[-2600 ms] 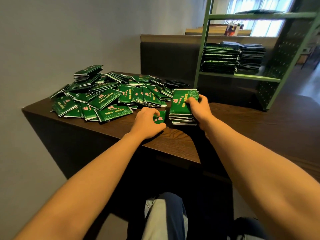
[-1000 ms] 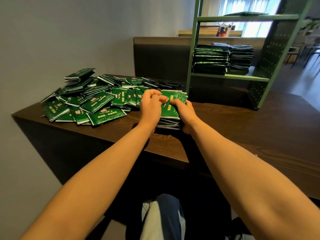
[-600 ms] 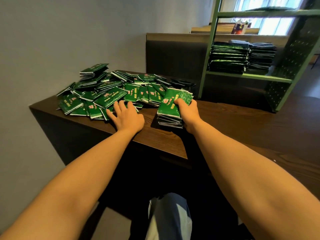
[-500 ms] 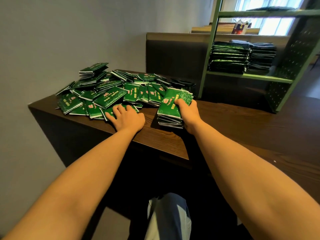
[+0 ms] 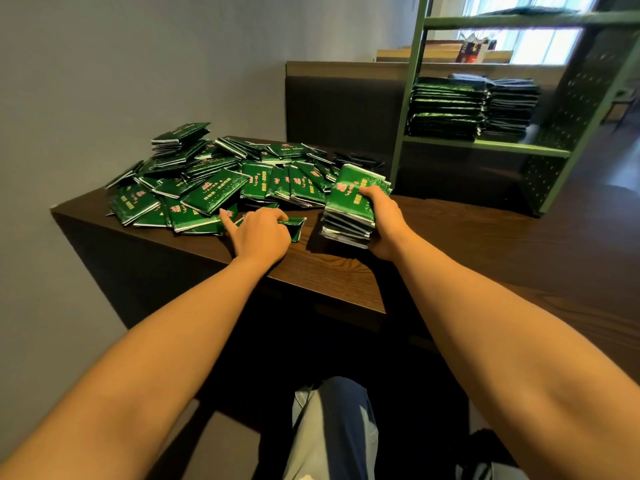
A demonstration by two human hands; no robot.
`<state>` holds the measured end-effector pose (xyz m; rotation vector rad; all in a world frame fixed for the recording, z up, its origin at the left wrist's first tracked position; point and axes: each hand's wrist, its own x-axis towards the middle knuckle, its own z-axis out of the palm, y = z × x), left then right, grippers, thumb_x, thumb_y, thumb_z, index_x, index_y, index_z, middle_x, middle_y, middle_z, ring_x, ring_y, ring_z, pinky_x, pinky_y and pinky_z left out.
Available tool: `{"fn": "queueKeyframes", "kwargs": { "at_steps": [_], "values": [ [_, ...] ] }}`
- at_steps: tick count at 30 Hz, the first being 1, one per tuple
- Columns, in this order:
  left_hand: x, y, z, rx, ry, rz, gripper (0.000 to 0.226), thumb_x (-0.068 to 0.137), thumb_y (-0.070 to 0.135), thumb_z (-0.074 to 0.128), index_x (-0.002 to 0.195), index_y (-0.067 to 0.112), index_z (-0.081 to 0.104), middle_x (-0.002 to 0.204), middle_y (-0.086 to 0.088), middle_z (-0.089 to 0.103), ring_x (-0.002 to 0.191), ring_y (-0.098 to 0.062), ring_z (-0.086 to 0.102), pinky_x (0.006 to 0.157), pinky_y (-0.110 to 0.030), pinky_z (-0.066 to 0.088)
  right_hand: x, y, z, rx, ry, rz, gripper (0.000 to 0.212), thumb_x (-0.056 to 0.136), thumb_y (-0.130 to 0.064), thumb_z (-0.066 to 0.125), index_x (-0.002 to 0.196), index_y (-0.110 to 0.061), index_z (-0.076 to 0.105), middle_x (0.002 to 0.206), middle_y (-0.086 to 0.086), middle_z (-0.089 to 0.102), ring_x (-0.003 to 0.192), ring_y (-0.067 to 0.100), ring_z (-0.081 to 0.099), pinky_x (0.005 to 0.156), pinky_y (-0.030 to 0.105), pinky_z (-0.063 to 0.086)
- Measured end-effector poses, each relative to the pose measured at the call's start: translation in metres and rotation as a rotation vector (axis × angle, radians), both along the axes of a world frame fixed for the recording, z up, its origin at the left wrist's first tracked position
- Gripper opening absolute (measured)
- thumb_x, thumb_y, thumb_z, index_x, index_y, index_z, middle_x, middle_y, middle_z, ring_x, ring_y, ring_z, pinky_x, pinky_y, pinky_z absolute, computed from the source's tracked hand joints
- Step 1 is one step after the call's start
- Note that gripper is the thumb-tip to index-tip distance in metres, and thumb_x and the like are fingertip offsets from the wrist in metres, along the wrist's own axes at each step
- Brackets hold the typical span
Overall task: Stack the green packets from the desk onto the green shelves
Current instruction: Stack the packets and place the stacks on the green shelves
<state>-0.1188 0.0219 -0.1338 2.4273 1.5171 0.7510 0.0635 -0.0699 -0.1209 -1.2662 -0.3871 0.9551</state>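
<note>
2 hands in view, both busy. Landmark = the gathered stack (image 5: pixel 348 213) standing on the desk (image 5: pixel 332 275) near its front edge. It is 1 stack of green packets, and the layers are too blurred to count. The right hand (image 5: pixel 384 220) grips it from the right side, thumb over the top packet, fingers wrapped down the far side. Just left of the stack lies 1 single packet (image 5: pixel 295 226), flat on the desk. The left hand (image 5: pixel 259 233) is on it with fingers curled, pinching its near edge, and one finger sticks out to the left. Further left of the stack and behind it is 1 loose pile (image 5: pixel 214 178) of green packets. There are dozens, overlapping, with no exact count possible. 1 small neat stack (image 5: pixel 180 135) sits on top of the pile at its far left. Behind and right of the stack stand the green shelves (image 5: pixel 485 145), with 2 shelf boards visible. The lower board carries 2 packet stacks side by side and touching: the left shelf stack (image 5: pixel 446 109) and the right shelf stack (image 5: pixel 509 105), similar in height.
</note>
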Motion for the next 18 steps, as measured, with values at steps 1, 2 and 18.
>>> {"fn": "queueKeyframes", "kwargs": {
  "at_steps": [1, 2, 18],
  "values": [
    [0.002, -0.004, 0.001, -0.011, -0.023, -0.029, 0.034, 0.090, 0.012, 0.051, 0.110, 0.030, 0.072, 0.082, 0.004, 0.064, 0.114, -0.025, 0.059, 0.118, -0.062, -0.006, 0.003, -0.004, 0.001, 0.009, 0.026, -0.004, 0.078, 0.073, -0.041, 0.078, 0.141, -0.013, 0.051, 0.126, 0.019, 0.070, 0.103, 0.036, 0.075, 0.077, 0.051, 0.063],
    [0.005, -0.008, 0.001, -0.022, -0.050, -0.065, 0.034, 0.089, 0.011, 0.051, 0.107, 0.031, 0.073, 0.091, 0.003, 0.067, 0.122, -0.024, 0.054, 0.117, -0.063, -0.007, 0.005, -0.007, 0.001, 0.010, 0.041, -0.003, 0.072, 0.074, -0.041, 0.077, 0.137, -0.013, 0.056, 0.127, 0.019, 0.071, 0.106, 0.036, 0.074, 0.085, 0.053, 0.061],
    [0.074, -0.043, 0.026, -0.149, 0.502, -0.289, 0.045, 0.101, 0.040, 0.041, 0.144, 0.028, 0.044, 0.151, -0.009, 0.035, 0.142, -0.039, 0.021, 0.110, -0.062, 0.022, 0.046, -0.042, -0.008, 0.044, 0.090, -0.142, 0.049, 0.086, -0.038, 0.072, 0.126, -0.012, 0.062, 0.116, 0.018, 0.075, 0.098, 0.036, 0.076, 0.084, 0.056, 0.061]
  ]
}}
